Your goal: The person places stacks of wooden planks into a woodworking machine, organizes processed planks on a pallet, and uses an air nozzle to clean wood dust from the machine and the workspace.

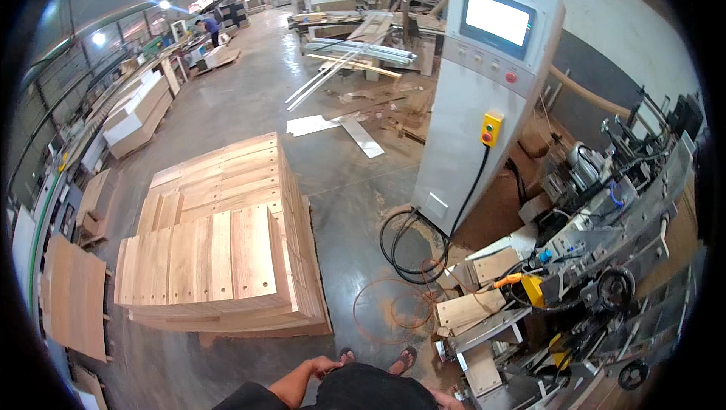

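Observation:
My left hand (324, 365) is at the front of my black shirt, its fingers curled; whether anything is in them is hidden. Only a small part of my right hand (446, 400) shows at the lower edge, beside the shirt, and its fingers cannot be made out. Ahead on the left stands a large block of stacked wooden boards (200, 259), with small holes near the ends of the front ones. To my right is a machine (563, 251) with handwheels and metal rails. A wooden board (470, 310) lies on its near end, apart from both hands.
A tall grey control cabinet (461, 130) with a lit screen stands ahead right. Black cable (393, 255) and thin orange hose (363, 319) loop on the floor. White strips (361, 138) and scrap wood lie farther off. A person (210, 28) stands far left. More panels (76, 297) lean left.

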`<state>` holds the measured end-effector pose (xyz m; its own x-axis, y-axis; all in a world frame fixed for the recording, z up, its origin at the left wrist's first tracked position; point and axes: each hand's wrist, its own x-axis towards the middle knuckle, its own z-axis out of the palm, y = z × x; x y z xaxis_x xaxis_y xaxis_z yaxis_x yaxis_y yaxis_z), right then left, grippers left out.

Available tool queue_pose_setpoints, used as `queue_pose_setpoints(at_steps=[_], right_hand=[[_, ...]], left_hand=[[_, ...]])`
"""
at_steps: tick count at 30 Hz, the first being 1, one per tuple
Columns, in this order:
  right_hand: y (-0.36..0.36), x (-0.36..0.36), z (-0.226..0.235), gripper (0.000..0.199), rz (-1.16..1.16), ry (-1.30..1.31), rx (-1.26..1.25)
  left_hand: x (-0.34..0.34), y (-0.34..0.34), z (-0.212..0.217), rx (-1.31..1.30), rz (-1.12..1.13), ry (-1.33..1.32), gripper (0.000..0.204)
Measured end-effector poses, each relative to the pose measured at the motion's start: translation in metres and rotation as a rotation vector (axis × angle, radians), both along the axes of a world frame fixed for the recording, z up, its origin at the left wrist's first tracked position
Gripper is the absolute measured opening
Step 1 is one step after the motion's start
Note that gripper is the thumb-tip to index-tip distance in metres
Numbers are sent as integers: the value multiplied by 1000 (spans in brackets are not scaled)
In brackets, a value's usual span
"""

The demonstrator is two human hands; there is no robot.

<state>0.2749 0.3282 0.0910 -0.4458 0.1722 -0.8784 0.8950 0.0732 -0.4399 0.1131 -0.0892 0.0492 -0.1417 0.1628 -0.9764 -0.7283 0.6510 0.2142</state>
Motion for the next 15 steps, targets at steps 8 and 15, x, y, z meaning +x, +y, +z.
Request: queue_pose_setpoints(at_steps=[8, 15], right_hand=[[-50, -155, 130, 58, 166, 709, -477], [-120, -225, 280, 66, 730, 1356, 399]], left_hand=[[-41, 108, 63, 375, 348, 263, 74], [-88, 202, 142, 1321, 779, -129, 89]])
